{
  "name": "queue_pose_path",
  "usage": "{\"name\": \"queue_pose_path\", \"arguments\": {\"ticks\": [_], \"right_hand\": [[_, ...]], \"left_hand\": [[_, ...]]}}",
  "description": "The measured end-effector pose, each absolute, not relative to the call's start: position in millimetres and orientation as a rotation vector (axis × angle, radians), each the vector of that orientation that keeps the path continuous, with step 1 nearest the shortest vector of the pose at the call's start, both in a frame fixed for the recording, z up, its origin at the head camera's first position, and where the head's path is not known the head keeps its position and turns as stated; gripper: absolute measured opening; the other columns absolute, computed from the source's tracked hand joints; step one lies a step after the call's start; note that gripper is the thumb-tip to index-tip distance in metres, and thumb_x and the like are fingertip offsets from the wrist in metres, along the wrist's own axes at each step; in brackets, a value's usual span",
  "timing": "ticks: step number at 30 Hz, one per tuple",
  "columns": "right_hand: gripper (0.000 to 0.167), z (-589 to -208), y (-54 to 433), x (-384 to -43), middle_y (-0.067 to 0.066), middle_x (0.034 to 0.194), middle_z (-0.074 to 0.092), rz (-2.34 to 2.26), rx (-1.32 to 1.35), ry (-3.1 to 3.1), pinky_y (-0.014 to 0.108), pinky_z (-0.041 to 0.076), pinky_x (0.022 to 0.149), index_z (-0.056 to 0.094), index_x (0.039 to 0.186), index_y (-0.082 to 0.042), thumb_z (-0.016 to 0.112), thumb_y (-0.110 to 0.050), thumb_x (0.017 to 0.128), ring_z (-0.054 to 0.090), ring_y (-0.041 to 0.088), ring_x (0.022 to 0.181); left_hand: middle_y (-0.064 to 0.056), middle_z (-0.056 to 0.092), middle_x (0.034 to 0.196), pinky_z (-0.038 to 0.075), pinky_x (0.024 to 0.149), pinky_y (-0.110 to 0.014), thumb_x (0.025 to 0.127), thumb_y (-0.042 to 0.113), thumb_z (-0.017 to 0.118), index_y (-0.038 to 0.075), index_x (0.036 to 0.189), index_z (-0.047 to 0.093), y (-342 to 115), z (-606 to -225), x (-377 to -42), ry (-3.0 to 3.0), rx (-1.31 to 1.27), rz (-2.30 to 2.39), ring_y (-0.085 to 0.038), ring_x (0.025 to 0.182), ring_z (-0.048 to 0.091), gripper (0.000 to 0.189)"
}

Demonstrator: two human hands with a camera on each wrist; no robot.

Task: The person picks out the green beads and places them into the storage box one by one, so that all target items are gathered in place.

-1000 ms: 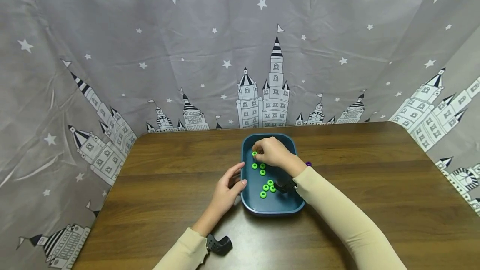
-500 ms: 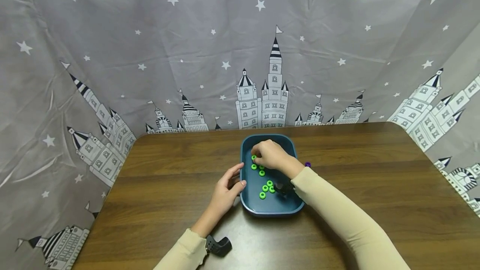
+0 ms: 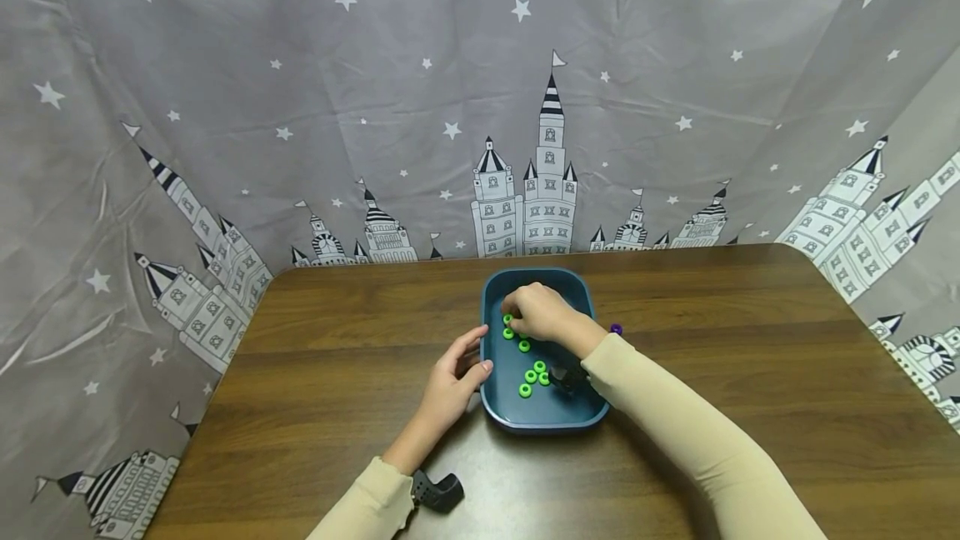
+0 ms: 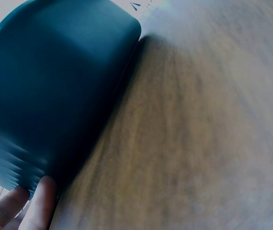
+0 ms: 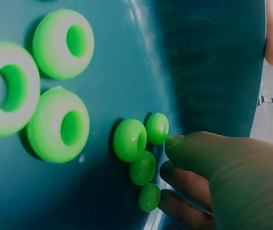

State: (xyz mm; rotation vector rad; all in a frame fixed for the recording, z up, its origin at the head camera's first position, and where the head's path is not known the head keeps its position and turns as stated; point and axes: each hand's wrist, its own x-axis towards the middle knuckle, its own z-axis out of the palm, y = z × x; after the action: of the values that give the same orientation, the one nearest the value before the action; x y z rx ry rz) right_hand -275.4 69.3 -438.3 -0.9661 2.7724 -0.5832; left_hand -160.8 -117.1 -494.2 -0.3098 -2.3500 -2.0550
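A dark blue tray (image 3: 551, 425) holds several small green rings (image 3: 540, 367), like plump doughnut-shaped beads. Over its far left part, my right hand (image 3: 546, 312) reaches down from the right. In the right wrist view, its fingertips touch a green ring (image 5: 149, 197) at the end of a close cluster, and the thumb (image 5: 199, 148) lies beside another ring (image 5: 157, 128). These rings lie on the tray's floor, and nothing is pinched between thumb and fingers. My left hand (image 3: 450, 377) rests its fingertips and thumb against the tray's left outer side, fingers fairly straight.
A small purple ring (image 3: 616, 329) lies on the wooden table (image 3: 360, 357) just right of the tray, near the right forearm. A second group of green rings (image 5: 62, 124) sits nearer the tray's front. Behind the table hangs a grey curtain (image 3: 420, 123) with castles and stars.
My right hand has moved slightly toward me, and the green ring at its fingertips has slid nearer to the far cluster. My left hand stays against the tray.
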Motion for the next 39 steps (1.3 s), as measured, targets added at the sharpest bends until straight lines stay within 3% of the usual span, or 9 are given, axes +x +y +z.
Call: {"name": "queue_pose_path", "arguments": {"ticks": [9,21,31,39], "right_hand": [[0.014,-442.3,69.0,-277.3,0.004,0.09,0.076,-0.559,-0.991,2.783,0.03,0.057,0.073,0.078,0.103,-0.008,0.071,-0.008,0.091,0.062,0.012,0.076],[0.016,-439.6,68.9,-274.3,0.007,0.1,0.078,-0.589,-0.979,2.772,0.035,0.059,0.079,0.078,0.107,-0.006,0.07,-0.007,0.093,0.068,0.015,0.083],[0.028,-430.7,71.4,-274.2,0.011,0.117,0.077,-0.645,-0.956,2.817,0.041,0.059,0.092,0.074,0.12,-0.002,0.07,-0.013,0.095,0.073,0.025,0.11],[0.031,-421.7,82.7,-273.4,0.012,0.118,0.076,-0.706,-0.951,2.804,0.041,0.06,0.092,0.073,0.122,-0.002,0.07,-0.019,0.096,0.072,0.026,0.11]], "left_hand": [[-0.032,0.055,0.14,0.061,0.074,-0.026,0.097,0.005,0.062,0.009,0.148,0.052,-116.4,-494.6,-161.3,-2.335,-0.292,-2.069,-0.049,0.121,0.063,0.052],[-0.034,0.056,0.138,0.062,0.077,-0.027,0.097,0.003,0.062,0.003,0.148,0.049,-117.3,-494.6,-160.2,-2.32,-0.331,-2.058,-0.051,0.123,0.061,0.052],[-0.032,0.057,0.139,0.063,0.078,-0.03,0.097,0.005,0.062,0.008,0.148,0.051,-116.8,-497.8,-160.6,-2.34,-0.32,-2.041,-0.05,0.124,0.061,0.051],[-0.032,0.057,0.139,0.061,0.077,-0.027,0.097,0.005,0.062,0.008,0.147,0.052,-116.6,-495.0,-160.7,-2.33,-0.32,-2.045,-0.05,0.123,0.061,0.051]]}}
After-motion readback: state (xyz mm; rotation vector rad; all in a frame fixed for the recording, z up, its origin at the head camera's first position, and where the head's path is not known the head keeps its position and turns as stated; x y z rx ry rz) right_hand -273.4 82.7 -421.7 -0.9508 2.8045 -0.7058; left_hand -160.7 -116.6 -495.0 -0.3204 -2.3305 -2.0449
